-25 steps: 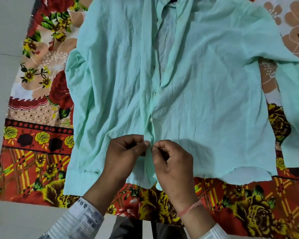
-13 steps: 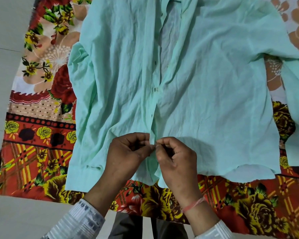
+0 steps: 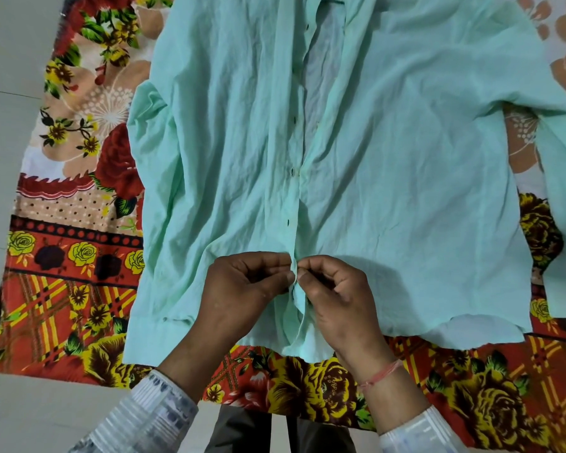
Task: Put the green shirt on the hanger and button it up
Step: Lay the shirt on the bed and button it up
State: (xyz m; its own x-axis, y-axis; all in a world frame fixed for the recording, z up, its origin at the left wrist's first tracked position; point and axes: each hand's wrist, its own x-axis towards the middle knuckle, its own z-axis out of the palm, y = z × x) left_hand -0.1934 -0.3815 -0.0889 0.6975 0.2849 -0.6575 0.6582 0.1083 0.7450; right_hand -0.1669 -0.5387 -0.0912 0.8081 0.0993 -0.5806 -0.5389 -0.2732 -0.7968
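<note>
Green shirt (image 3: 389,158) lies front-up on a floral cloth (image 3: 79,256), its button line running straight away from me, as my left hand (image 3: 242,295) and right hand (image 3: 337,299) pinch its edges together near the hem.

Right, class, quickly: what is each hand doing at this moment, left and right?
Left hand: closed, pinching the green shirt at its front edge near the hem.
Right hand: closed, pinching the facing front edge of the same shirt.
</note>
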